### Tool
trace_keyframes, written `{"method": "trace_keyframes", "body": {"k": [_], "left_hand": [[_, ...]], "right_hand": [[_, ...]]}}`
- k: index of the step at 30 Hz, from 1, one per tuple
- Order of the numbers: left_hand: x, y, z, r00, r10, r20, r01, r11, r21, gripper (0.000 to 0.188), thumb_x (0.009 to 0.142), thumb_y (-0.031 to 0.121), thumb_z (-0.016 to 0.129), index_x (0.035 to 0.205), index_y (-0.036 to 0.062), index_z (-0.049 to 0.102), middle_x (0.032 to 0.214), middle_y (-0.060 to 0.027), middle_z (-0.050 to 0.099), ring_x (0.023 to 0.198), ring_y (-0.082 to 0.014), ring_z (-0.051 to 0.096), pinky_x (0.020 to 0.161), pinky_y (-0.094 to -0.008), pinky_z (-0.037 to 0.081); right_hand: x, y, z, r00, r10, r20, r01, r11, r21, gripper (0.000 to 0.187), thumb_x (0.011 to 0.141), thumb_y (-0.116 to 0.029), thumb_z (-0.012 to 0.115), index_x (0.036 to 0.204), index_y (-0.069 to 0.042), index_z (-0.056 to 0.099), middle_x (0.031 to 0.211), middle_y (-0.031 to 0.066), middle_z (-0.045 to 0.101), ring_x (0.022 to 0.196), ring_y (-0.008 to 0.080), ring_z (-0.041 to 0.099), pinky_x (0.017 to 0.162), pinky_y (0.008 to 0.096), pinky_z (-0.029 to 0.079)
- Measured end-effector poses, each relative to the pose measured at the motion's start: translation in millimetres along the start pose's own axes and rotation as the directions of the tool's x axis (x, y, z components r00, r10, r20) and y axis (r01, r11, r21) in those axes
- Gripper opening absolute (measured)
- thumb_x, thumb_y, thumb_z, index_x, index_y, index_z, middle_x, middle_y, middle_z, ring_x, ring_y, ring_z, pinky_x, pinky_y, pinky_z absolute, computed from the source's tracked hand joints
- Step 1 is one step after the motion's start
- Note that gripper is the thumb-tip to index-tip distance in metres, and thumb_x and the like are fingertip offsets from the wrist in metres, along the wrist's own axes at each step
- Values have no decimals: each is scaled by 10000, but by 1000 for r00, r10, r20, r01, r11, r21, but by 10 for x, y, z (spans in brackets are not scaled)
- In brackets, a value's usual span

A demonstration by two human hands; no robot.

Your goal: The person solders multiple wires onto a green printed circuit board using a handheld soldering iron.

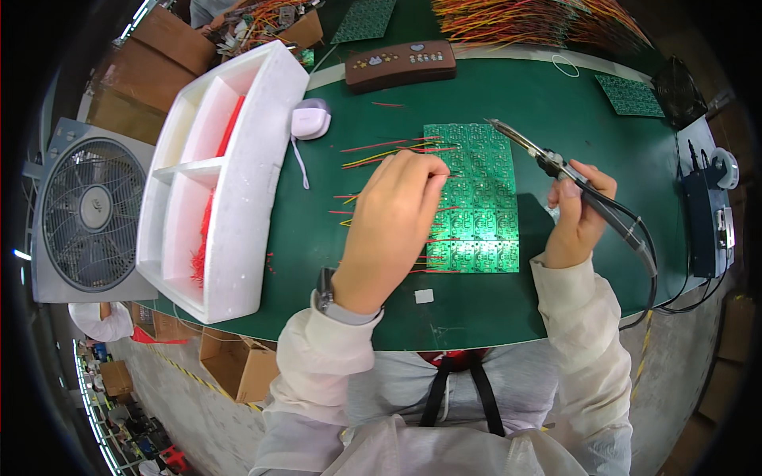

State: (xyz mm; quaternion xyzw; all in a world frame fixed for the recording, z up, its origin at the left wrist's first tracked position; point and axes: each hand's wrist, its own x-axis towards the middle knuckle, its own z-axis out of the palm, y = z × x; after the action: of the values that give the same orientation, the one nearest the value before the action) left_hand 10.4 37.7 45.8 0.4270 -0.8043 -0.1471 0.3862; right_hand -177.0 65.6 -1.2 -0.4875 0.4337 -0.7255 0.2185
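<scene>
A green circuit board panel (476, 202) lies on the green table (571, 119), with red and yellow wires (381, 151) sticking out of its left side. My left hand (393, 230) rests over the panel's left edge, fingertips pinched on a thin wire at the board. My right hand (579, 214) is to the right of the panel and grips a black soldering iron (556, 163); its metal tip points up and left over the panel's top right corner. A black cable runs from the iron toward the table's near edge.
A white foam tray (254, 166) holding red wires stands on the left. Beside it lies a small lilac case (311, 119). A brown box (401, 63) and bundles of coloured wires (540, 20) sit at the back. A black unit (706, 218) is on the right, a fan (87, 210) on the far left.
</scene>
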Motion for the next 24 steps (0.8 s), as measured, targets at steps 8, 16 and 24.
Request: {"method": "trace_keyframes", "body": {"k": [8, 16, 24], "left_hand": [[-132, -214, 235, 999, 44, 24, -42, 997, -65, 116, 662, -57, 602, 749, 6, 558, 727, -67, 523, 618, -176, 506, 532, -263, 414], [-136, -275, 228, 996, 23, 84, -17, 998, -64, 97, 659, 7, 629, 732, 30, 570, 725, -42, 512, 686, -182, 495, 563, -282, 388], [-136, -344, 270, 993, 49, 105, -37, 993, -114, 153, 637, -9, 651, 743, 37, 550, 685, -41, 466, 558, -153, 452, 522, -272, 360]], "right_hand": [[-84, -163, -387, 997, 75, 16, -75, 996, -44, 208, 779, -165, 531, 884, -6, 446, 675, 59, 440, 509, 87, 409, 447, 195, 339], [15, -106, -268, 977, 98, 187, -91, 995, -45, 260, 757, -217, 565, 843, -3, 443, 651, 60, 436, 470, 78, 400, 419, 184, 331], [-19, -83, -266, 976, 114, 183, -109, 993, -40, 277, 757, -218, 568, 832, 13, 436, 632, 76, 457, 451, 77, 411, 419, 177, 349]]}}
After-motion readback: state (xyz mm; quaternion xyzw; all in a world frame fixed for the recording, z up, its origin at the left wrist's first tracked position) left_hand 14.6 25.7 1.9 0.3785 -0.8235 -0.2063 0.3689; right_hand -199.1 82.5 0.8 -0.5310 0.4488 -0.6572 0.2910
